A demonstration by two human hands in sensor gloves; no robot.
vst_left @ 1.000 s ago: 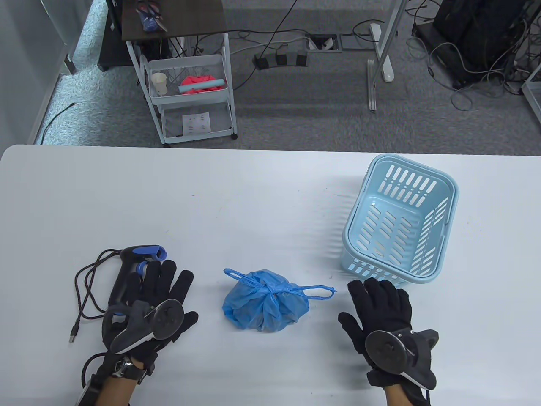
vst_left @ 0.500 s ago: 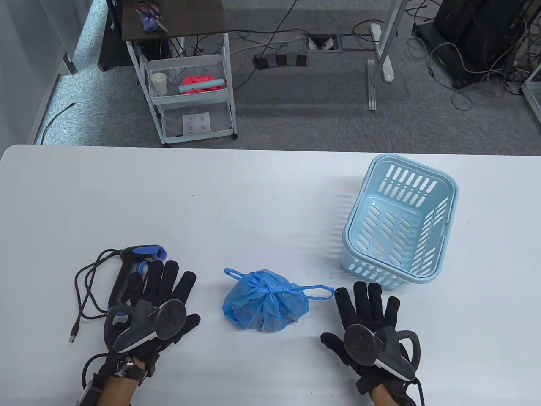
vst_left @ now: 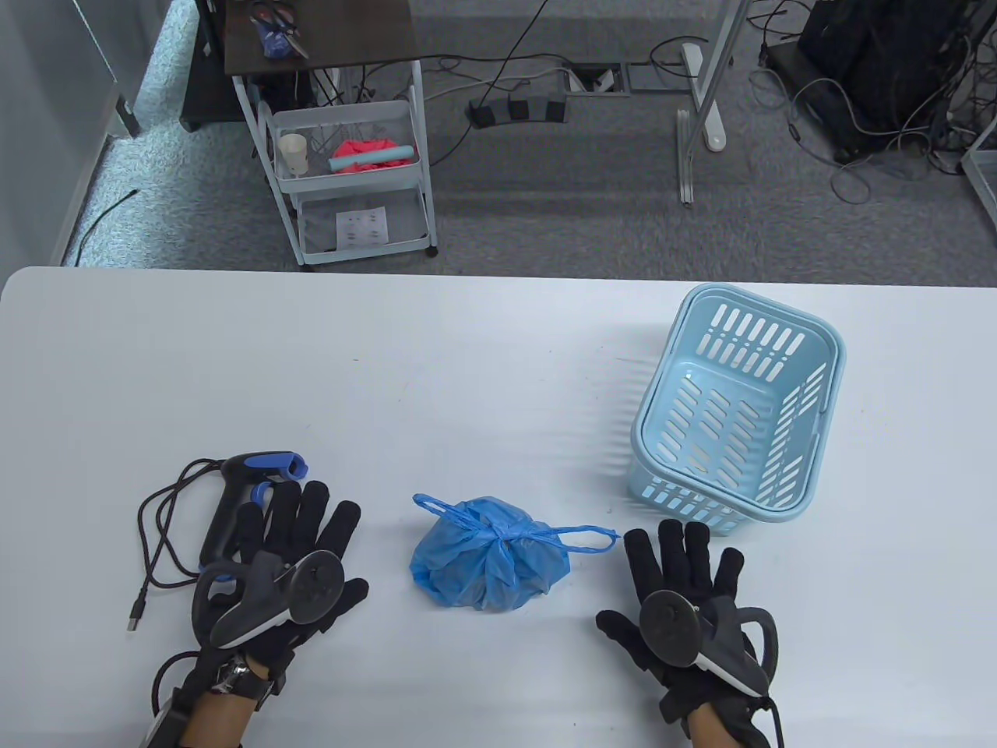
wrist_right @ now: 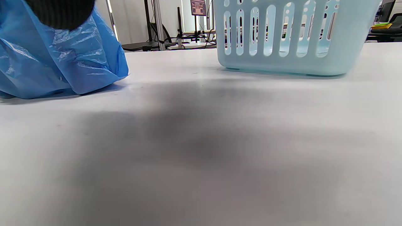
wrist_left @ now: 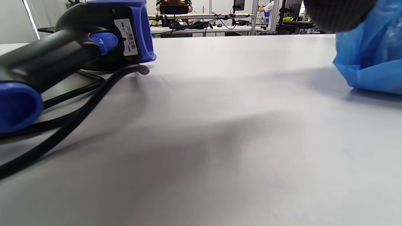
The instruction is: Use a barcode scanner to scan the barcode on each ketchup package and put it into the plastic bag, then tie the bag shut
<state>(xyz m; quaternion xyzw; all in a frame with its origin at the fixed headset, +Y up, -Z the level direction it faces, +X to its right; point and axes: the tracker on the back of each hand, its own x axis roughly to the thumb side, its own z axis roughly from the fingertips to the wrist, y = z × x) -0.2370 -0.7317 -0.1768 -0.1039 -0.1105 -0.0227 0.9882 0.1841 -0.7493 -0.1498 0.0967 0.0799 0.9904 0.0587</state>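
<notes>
A blue plastic bag (vst_left: 487,557) (wrist_left: 370,59) (wrist_right: 59,59) lies knotted shut on the white table (vst_left: 436,374), its two handle loops sticking out sideways; whatever it holds is hidden. The black-and-blue barcode scanner (vst_left: 237,499) (wrist_left: 72,53) lies on its side at the left, its cable (vst_left: 160,530) looping beside it. My left hand (vst_left: 300,545) rests flat on the table, fingers spread, just right of the scanner's handle. To the right of the bag, my right hand (vst_left: 678,569) also lies flat with straight fingers, holding nothing, close to one bag loop.
A light blue slotted basket (vst_left: 826,343) (wrist_right: 295,37) stands at the right, just beyond my right fingertips; nothing shows inside it. Past the table's far edge are a white trolley (vst_left: 350,179) and floor cables.
My right hand slid left and back toward the front edge, away from the basket, then settled flat. Left hand, bag and scanner stayed put.
</notes>
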